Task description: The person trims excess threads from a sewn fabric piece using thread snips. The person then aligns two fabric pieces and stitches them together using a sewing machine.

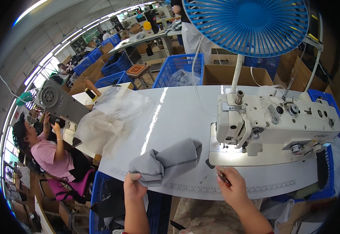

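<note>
My left hand (135, 189) is closed on the near left end of a grey fabric piece (179, 156), sewn into a tube-like shape with dark zigzag stitching along its seams. The fabric rests on the white sewing table (178, 105) and slants up to the right. Closed around a small dark metal tool, perhaps thread snips (223, 178), my right hand (234, 188) is at the table's near edge, below the sewing machine (271, 117). Fingers hide most of that tool. The machine's lamp lights its needle area. A small dark flap (210, 163) lies by the machine bed's left corner.
A blue fan (252, 15) stands behind the machine. Clear plastic bags (103, 121) lie on the table's left side. Blue crates (178, 70) and cardboard boxes (232, 75) line the far edge. On the left, a co-worker in pink (53, 154) sits at another machine (60, 99).
</note>
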Demonstrator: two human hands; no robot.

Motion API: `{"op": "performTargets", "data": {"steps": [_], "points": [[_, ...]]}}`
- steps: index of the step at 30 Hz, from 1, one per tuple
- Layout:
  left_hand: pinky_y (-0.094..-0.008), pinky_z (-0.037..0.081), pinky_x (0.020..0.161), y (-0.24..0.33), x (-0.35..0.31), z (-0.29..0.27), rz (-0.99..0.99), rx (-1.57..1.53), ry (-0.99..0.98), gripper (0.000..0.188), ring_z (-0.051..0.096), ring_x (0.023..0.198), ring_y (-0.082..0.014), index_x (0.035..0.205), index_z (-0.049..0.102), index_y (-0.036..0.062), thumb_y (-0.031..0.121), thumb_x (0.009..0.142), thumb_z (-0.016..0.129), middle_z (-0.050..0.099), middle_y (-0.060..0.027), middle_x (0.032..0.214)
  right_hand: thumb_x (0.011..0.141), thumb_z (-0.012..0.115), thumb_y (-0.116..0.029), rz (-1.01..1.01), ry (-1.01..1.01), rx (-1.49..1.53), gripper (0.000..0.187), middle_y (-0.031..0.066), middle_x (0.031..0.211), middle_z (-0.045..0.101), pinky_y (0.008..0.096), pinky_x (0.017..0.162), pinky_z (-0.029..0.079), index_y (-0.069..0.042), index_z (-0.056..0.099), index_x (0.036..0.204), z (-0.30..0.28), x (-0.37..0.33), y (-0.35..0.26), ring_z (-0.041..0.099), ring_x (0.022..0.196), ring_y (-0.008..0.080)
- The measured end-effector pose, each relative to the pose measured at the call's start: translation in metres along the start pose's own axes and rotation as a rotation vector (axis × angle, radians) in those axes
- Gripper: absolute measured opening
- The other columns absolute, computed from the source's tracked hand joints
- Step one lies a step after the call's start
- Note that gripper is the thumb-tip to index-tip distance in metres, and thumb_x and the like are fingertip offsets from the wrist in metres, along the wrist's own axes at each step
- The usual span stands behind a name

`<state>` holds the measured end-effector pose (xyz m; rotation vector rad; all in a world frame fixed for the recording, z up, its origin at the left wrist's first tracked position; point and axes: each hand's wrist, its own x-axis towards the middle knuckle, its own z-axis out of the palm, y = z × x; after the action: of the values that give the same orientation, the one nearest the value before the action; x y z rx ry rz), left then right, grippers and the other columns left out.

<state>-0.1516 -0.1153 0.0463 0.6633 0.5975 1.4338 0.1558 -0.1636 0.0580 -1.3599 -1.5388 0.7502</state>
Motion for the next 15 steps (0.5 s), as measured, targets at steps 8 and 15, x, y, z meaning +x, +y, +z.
{"op": "performTargets", "data": {"steps": [8,15], "points": [[-0.0488,0.045,0.099,-0.005,-0.026,0.002,-0.086,-0.257,-0.070,0.063,0.057,0.111,-0.0369,0.131,0.042,-0.0086,0.008,0.071,0.054,0.057,-0.0234,0.123,0.092,0.055,-0.011,0.008,0.160,0.115,0.035,0.0148,0.131,0.049,0.0266,0.077,0.048,-0.002,0.056,0.126,0.010,-0.007,0.021,0.058,0.085,0.0123],[-0.0475,0.045,0.099,-0.006,-0.049,0.001,-0.140,-0.280,-0.015,0.062,0.057,0.111,-0.0364,0.129,0.042,-0.0098,0.007,0.072,0.055,0.055,-0.0239,0.124,0.096,0.054,-0.021,0.434,-0.086,0.505,0.042,0.0045,0.098,0.057,0.0220,0.053,0.043,-0.008,0.048,0.136,0.009,-0.008,0.012,0.046,0.057,0.0064]]}}
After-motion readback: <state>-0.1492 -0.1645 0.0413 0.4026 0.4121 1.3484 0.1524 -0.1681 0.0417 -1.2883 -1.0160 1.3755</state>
